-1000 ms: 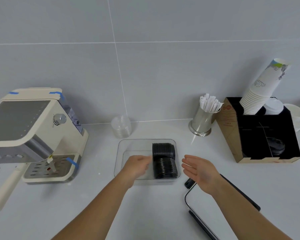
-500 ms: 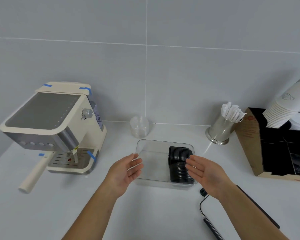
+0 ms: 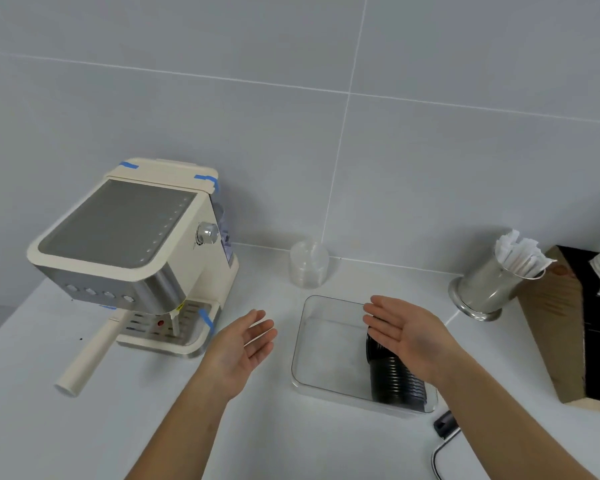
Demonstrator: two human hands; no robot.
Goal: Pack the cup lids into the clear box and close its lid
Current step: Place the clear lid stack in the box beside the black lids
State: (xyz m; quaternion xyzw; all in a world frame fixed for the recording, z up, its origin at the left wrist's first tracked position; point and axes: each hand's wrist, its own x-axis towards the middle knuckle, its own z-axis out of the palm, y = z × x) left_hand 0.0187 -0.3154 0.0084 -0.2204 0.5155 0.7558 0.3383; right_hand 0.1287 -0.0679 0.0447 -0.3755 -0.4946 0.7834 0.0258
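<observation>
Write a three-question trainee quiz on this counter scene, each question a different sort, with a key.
1. True or false: the clear box has its lid on.
2. Multiple choice: the black cup lids sit in the box's A) right side B) left side C) middle.
3. Fill in: the stack of clear lids stands behind the box, near the ____.

Key
1. False; the box is open on top, and neither the left hand nor the right hand holds anything.
2. A.
3. Wall; it stands between the coffee machine and the metal cup of straws.
</observation>
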